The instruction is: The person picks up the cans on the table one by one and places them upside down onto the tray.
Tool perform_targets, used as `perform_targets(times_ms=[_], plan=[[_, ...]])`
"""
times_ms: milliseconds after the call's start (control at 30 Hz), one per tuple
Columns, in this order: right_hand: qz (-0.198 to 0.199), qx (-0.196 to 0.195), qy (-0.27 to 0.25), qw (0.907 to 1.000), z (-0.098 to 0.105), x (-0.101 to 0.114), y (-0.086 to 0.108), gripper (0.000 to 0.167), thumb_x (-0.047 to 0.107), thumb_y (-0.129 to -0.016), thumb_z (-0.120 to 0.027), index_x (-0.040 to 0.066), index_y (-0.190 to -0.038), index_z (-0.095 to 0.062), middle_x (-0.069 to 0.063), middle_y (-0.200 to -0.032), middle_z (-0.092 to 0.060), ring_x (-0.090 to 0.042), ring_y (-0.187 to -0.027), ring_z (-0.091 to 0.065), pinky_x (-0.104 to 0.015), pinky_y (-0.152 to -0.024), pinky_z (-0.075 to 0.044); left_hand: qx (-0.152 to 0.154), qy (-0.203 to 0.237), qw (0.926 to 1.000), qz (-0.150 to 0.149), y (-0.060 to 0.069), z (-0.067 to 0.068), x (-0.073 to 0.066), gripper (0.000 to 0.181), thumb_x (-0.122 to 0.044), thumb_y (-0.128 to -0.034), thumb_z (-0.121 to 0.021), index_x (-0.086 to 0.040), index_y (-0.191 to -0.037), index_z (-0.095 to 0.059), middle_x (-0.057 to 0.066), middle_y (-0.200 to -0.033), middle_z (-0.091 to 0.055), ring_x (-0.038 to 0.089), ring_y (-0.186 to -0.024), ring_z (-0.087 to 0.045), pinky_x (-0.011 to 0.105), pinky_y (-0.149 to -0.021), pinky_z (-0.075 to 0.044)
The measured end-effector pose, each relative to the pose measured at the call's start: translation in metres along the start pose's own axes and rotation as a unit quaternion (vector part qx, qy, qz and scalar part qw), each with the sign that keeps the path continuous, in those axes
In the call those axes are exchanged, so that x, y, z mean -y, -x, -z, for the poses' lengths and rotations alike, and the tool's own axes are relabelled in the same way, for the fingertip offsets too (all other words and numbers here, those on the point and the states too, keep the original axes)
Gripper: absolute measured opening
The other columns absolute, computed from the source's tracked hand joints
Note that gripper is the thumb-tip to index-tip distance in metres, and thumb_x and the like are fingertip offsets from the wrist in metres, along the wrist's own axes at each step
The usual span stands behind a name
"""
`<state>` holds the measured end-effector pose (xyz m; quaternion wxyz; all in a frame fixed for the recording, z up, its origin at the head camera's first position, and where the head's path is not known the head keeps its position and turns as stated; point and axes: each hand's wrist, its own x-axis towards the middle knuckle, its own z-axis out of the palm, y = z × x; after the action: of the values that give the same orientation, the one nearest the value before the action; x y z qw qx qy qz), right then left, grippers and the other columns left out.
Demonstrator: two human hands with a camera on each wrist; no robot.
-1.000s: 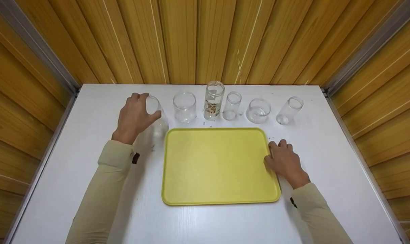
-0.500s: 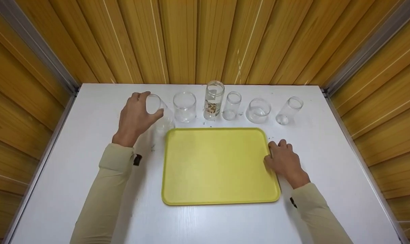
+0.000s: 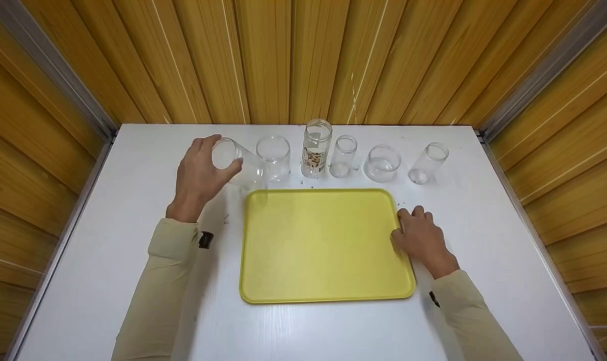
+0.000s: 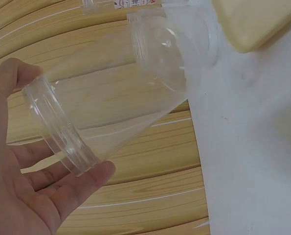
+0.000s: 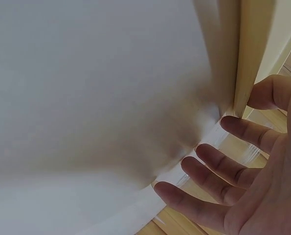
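My left hand (image 3: pixel 197 175) grips a tall clear plastic jar (image 3: pixel 249 168) round its rim, thumb on one side and fingers on the other. The jar is tilted, its mouth toward the hand and its base leaning right, near the back left corner of a yellow tray (image 3: pixel 328 245). In the left wrist view the ribbed neck of the jar (image 4: pixel 62 127) sits between thumb and fingers, and the see-through body shows nothing inside. My right hand (image 3: pixel 423 240) holds the tray's right edge, thumb on the rim and index finger against the outer side; the other fingertips touch the table.
Behind the tray stand a wide clear jar (image 3: pixel 273 159), a tall jar with a printed label (image 3: pixel 315 150), a slim jar (image 3: pixel 343 158), a low jar (image 3: pixel 382 164) and another slim jar (image 3: pixel 428 164). Wood-look panels (image 3: pixel 265 60) wall the white table (image 3: pixel 303 331).
The left hand has tilted the jar further, its base swinging right and up past the tray's back left corner. The right hand and the tray have stayed put.
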<state>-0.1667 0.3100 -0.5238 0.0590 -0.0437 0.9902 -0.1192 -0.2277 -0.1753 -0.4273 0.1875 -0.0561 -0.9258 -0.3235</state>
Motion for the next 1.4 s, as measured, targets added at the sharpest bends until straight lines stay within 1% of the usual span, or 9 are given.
perform_targets(times_ms=[133, 333, 567, 800, 1000, 1100, 1200, 1300, 1400], plan=[[-0.001, 0.003, 0.0, 1.0, 0.0, 0.0, -0.001, 0.045, 0.021, -0.096, -0.056, -0.004, -0.134, -0.058, -0.026, -0.113, -0.046, -0.043, -0.098, -0.045, -0.056, -0.064, -0.049, -0.009, 0.026, 0.9996, 0.003, 0.002, -0.001, 0.0, 0.067, -0.034, -0.0905, -0.08, 0.006, -0.141, -0.062, 0.027, -0.131, -0.064, 0.043, -0.118, -0.063, 0.057, -0.098, -0.051], [-0.001, 0.006, 0.002, 1.0, -0.001, 0.0, 0.0, 0.046, 0.022, -0.095, -0.056, -0.004, -0.133, -0.058, -0.026, -0.113, -0.046, -0.043, -0.098, -0.045, -0.057, -0.065, -0.049, -0.026, 0.066, 0.9974, 0.012, 0.005, -0.002, -0.001, 0.064, -0.031, -0.0903, -0.081, 0.005, -0.141, -0.063, 0.025, -0.131, -0.065, 0.041, -0.114, -0.065, 0.053, -0.092, -0.055], [-0.004, 0.008, -0.002, 1.0, 0.0, -0.001, -0.001, 0.047, 0.022, -0.094, -0.056, -0.003, -0.134, -0.058, -0.026, -0.114, -0.045, -0.043, -0.099, -0.044, -0.057, -0.067, -0.048, -0.029, 0.117, 0.9923, 0.03, 0.006, -0.005, -0.004, 0.062, -0.031, -0.0922, -0.081, 0.004, -0.14, -0.062, 0.024, -0.131, -0.065, 0.038, -0.116, -0.065, 0.047, -0.089, -0.057], [-0.005, 0.015, -0.004, 0.9999, 0.001, 0.001, -0.001, 0.046, 0.021, -0.095, -0.056, -0.003, -0.133, -0.058, -0.025, -0.113, -0.044, -0.043, -0.098, -0.043, -0.056, -0.066, -0.047, -0.042, 0.148, 0.9879, 0.018, 0.006, -0.009, -0.009, 0.061, -0.028, -0.0931, -0.082, 0.005, -0.141, -0.062, 0.023, -0.129, -0.066, 0.037, -0.115, -0.066, 0.047, -0.087, -0.06], [-0.006, 0.015, -0.002, 0.9999, 0.001, 0.002, -0.001, 0.046, 0.021, -0.095, -0.055, -0.004, -0.134, -0.058, -0.026, -0.114, -0.045, -0.042, -0.098, -0.043, -0.056, -0.066, -0.048, -0.045, 0.175, 0.9833, 0.026, 0.009, -0.012, -0.013, 0.06, -0.027, -0.0943, -0.08, 0.004, -0.143, -0.061, 0.024, -0.13, -0.066, 0.035, -0.116, -0.065, 0.047, -0.088, -0.06], [-0.005, 0.016, 0.0, 0.9999, 0.001, 0.002, -0.001, 0.046, 0.021, -0.095, -0.055, -0.004, -0.133, -0.058, -0.026, -0.113, -0.045, -0.042, -0.097, -0.042, -0.056, -0.066, -0.047, -0.043, 0.193, 0.9796, 0.037, 0.011, -0.013, -0.014, 0.059, -0.029, -0.0952, -0.079, 0.002, -0.143, -0.061, 0.021, -0.13, -0.067, 0.033, -0.116, -0.065, 0.047, -0.093, -0.057], [-0.004, 0.015, 0.002, 0.9999, 0.001, 0.001, -0.001, 0.044, 0.021, -0.095, -0.055, -0.004, -0.131, -0.058, -0.025, -0.111, -0.044, -0.042, -0.096, -0.042, -0.056, -0.065, -0.047, -0.042, 0.217, 0.974, 0.048, 0.012, -0.012, -0.017, 0.059, -0.031, -0.0956, -0.078, 0.0, -0.143, -0.062, 0.019, -0.13, -0.068, 0.031, -0.116, -0.065, 0.048, -0.097, -0.053], [-0.002, 0.013, 0.003, 0.9999, 0.001, 0.001, -0.001, 0.042, 0.021, -0.095, -0.056, -0.004, -0.13, -0.058, -0.025, -0.11, -0.044, -0.042, -0.096, -0.042, -0.056, -0.065, -0.047, -0.043, 0.241, 0.9681, 0.054, 0.014, -0.01, -0.021, 0.057, -0.031, -0.0966, -0.076, -0.002, -0.143, -0.062, 0.016, -0.13, -0.068, 0.03, -0.116, -0.065, 0.049, -0.097, -0.052], [-0.003, 0.013, 0.002, 0.9999, 0.001, 0.001, -0.001, 0.043, 0.021, -0.095, -0.056, -0.004, -0.13, -0.058, -0.025, -0.11, -0.044, -0.042, -0.096, -0.043, -0.056, -0.065, -0.047, -0.049, 0.256, 0.9642, 0.05, 0.014, -0.009, -0.025, 0.056, -0.03, -0.0964, -0.076, -0.002, -0.143, -0.063, 0.016, -0.129, -0.068, 0.03, -0.116, -0.064, 0.05, -0.095, -0.053]])
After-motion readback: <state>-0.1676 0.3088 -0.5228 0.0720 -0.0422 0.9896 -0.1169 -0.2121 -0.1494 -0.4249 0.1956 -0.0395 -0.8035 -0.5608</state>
